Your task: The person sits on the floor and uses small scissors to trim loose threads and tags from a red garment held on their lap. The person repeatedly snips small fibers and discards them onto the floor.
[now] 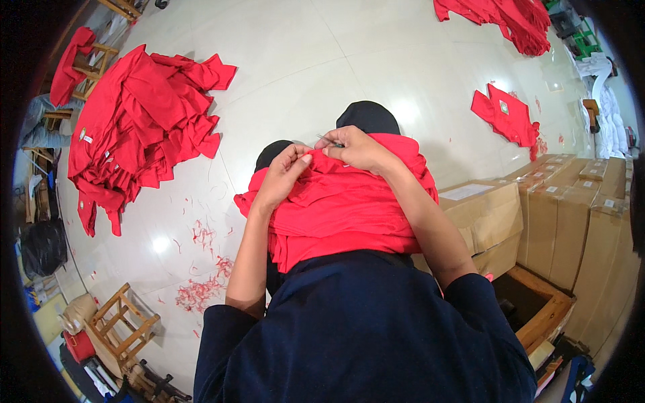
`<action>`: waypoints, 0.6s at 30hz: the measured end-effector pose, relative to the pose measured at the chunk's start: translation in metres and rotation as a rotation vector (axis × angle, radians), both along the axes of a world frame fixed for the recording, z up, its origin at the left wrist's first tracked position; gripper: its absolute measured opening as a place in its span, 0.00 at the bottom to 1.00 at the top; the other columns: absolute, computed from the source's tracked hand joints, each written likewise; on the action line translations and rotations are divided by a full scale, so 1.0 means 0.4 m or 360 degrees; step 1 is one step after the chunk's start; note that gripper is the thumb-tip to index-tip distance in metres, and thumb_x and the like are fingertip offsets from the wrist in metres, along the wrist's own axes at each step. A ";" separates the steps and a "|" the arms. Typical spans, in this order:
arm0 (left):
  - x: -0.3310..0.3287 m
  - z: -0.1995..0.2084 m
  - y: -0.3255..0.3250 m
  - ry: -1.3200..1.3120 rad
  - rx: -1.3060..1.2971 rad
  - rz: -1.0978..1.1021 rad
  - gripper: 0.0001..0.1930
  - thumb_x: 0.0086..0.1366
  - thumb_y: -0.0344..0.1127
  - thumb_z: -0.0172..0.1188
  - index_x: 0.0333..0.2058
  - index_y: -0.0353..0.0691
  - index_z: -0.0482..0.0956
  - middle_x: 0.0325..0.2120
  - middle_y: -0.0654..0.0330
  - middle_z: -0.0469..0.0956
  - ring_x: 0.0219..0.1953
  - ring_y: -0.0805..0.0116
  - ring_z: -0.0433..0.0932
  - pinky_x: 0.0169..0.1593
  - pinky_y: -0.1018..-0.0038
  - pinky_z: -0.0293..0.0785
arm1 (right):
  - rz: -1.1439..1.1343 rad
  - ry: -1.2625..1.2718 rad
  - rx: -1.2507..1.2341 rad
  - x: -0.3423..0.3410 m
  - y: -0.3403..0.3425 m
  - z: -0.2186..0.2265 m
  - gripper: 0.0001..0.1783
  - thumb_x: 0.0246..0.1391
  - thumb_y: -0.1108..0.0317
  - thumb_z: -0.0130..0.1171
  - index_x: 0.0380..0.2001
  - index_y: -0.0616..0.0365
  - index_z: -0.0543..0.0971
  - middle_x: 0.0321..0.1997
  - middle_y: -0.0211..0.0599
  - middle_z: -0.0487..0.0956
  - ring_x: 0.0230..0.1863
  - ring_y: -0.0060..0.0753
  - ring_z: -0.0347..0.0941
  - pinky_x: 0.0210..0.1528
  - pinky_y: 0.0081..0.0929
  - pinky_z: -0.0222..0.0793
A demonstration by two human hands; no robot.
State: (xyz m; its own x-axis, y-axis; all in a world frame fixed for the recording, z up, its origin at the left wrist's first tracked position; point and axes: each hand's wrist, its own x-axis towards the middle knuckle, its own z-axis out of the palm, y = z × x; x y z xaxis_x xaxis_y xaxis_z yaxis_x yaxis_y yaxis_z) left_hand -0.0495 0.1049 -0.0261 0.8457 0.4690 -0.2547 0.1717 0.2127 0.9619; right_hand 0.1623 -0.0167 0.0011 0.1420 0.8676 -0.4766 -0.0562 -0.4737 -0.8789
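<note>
Red garments (342, 218) lie in a folded stack across my lap. My left hand (283, 176) is closed in a pinch on the red fabric at the far edge of the stack. Close beside it, my right hand (361, 149) is closed around a small pair of thread snips (325, 140). Their thin metal tips point toward the left hand, and the fingers hide most of the tool. Whether the blades touch the cloth, I cannot tell.
A big heap of red garments (134, 124) covers the floor at left. Another red garment (505, 115) and a second heap (500, 20) lie at right. Thread scraps (205, 285) litter the tiles near a wooden stool (124, 326). Cardboard boxes (561, 215) stand close on my right.
</note>
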 end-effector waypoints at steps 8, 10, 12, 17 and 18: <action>-0.010 -0.035 0.000 0.0093 0.0373 0.0015 0.09 0.81 0.23 0.56 0.55 0.33 0.79 0.43 0.67 0.82 0.44 0.81 0.78 0.49 0.79 0.75 | 0.0021 -0.0006 0.0005 -0.001 -0.005 -0.001 0.12 0.71 0.69 0.68 0.50 0.67 0.89 0.38 0.26 0.85 0.39 0.17 0.75 0.43 0.23 0.73; -0.008 -0.029 -0.010 0.0091 0.0331 0.0086 0.08 0.82 0.24 0.55 0.55 0.33 0.78 0.42 0.66 0.82 0.43 0.82 0.77 0.48 0.80 0.75 | 0.0148 -0.0111 0.0001 -0.001 -0.004 0.014 0.12 0.71 0.69 0.69 0.49 0.66 0.90 0.37 0.25 0.85 0.38 0.17 0.74 0.42 0.23 0.72; -0.009 -0.031 -0.011 0.0168 0.0253 0.0132 0.08 0.81 0.25 0.57 0.53 0.33 0.79 0.39 0.66 0.82 0.40 0.81 0.77 0.46 0.78 0.75 | 0.0196 -0.0134 -0.0009 -0.001 -0.003 0.016 0.11 0.70 0.69 0.69 0.48 0.66 0.90 0.35 0.24 0.84 0.36 0.16 0.73 0.41 0.22 0.71; 0.002 -0.030 -0.032 -0.0004 0.0149 0.0319 0.08 0.81 0.26 0.58 0.54 0.33 0.78 0.38 0.63 0.81 0.39 0.80 0.76 0.45 0.76 0.76 | 0.0156 0.0009 -0.0040 0.002 -0.001 -0.003 0.11 0.71 0.68 0.69 0.48 0.65 0.90 0.35 0.22 0.83 0.35 0.14 0.71 0.38 0.20 0.68; 0.004 -0.020 -0.035 0.0005 0.0203 0.0321 0.07 0.80 0.26 0.59 0.53 0.33 0.79 0.39 0.62 0.82 0.39 0.78 0.78 0.46 0.75 0.77 | 0.0141 0.0047 -0.0035 0.003 -0.003 -0.004 0.11 0.71 0.68 0.69 0.48 0.65 0.90 0.35 0.22 0.83 0.35 0.14 0.71 0.38 0.20 0.68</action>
State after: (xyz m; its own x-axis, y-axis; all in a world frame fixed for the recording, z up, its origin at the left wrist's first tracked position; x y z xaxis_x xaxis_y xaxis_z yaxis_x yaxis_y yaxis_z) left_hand -0.0480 0.0911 -0.0341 0.7310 0.6568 -0.1851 0.1410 0.1200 0.9827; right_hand 0.1634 -0.0178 -0.0003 0.0508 0.8653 -0.4987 -0.0391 -0.4973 -0.8667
